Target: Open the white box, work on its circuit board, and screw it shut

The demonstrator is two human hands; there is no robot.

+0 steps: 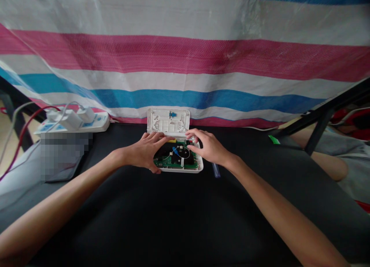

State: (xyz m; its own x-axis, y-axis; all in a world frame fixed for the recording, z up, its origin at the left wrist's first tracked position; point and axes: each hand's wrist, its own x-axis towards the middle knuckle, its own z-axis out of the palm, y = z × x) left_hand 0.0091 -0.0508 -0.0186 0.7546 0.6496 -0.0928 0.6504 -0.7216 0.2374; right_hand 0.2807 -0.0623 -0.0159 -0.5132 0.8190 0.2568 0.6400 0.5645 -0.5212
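Note:
A white modem-like casing (200, 167) lies on the black tabletop with its inside showing. It holds a green circuit board (192, 166), black parts, a looped white fibre cable (189, 153) and a blue connector (175, 151). My left hand (146, 151) grips the casing's left end, thumb at the near edge and fingers at the far edge. Over the far right corner, my right hand (206, 145) has its thumb and fingers curved apart; what its fingertips touch is partly hidden. Behind the casing stands a white perforated cover (167, 122) with a blue piece (172, 114) on it.
Beside my right wrist lies a clear bluish handle-like thing (216, 170). A power strip (101, 122) with plugged-in chargers is at the far left, near a dark flat object partly blurred out. A green scrap (274, 139) lies right. A striped sheet (185, 54) hangs behind; another person's leg (326, 163) shows at right.

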